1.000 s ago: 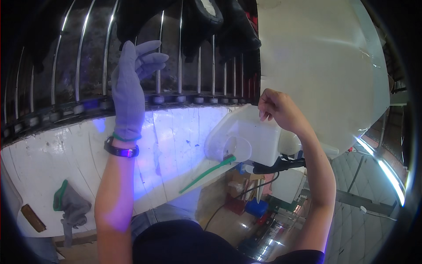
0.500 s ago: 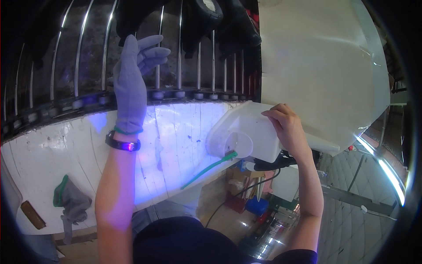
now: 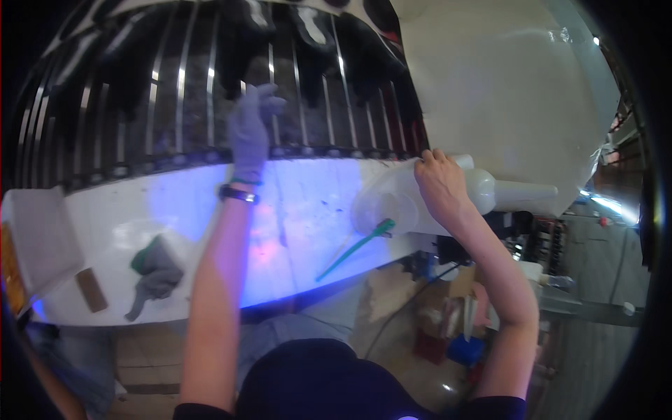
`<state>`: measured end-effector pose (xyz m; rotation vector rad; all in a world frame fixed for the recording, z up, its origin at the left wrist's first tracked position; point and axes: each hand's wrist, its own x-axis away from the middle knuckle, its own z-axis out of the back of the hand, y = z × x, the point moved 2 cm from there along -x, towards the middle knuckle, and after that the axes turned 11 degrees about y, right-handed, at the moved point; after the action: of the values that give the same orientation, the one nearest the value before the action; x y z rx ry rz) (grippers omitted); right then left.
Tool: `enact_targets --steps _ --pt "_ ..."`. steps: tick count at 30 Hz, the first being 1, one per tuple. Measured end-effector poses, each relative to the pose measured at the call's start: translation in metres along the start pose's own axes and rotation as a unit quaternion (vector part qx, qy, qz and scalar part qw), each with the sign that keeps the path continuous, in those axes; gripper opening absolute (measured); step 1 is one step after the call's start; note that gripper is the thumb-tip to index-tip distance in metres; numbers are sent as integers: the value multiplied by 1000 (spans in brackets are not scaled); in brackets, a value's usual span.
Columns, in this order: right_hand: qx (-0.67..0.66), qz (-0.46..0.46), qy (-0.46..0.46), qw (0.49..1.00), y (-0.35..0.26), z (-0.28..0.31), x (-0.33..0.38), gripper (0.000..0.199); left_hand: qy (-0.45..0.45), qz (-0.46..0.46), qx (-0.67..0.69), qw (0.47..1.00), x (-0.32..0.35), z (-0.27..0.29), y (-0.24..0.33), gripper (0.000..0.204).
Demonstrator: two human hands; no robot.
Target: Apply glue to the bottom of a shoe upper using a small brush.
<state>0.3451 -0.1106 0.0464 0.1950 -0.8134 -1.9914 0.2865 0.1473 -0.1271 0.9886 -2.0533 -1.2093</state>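
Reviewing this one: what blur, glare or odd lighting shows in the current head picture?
Head view, upper part: the gloved left hand looks motion-blurred, and the metal rods carry glints; head view, centre: blue-violet light tints the white bench; head view, right: a strip light glares; head view overall: the bench's back edge bows, and the corners go black.

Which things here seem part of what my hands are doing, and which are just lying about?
Probably in use:
- white container, at the right hand
- green-handled tool by it
- metal rods, near the left hand

Apparently lying about:
- loose grey glove
- brown block
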Motion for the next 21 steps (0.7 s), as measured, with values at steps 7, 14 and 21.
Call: enact_targets --steps 7,14,21 --pt "78 116 -9 990 -5 -1 19 15 -34 -131 -89 987 25 -6 7 36" --pt "70 221 51 971 13 -12 25 13 -78 -119 -163 976 74 6 30 40" --pt "83 235 78 965 7 -14 23 12 -73 -175 -170 967 87 20 25 34"
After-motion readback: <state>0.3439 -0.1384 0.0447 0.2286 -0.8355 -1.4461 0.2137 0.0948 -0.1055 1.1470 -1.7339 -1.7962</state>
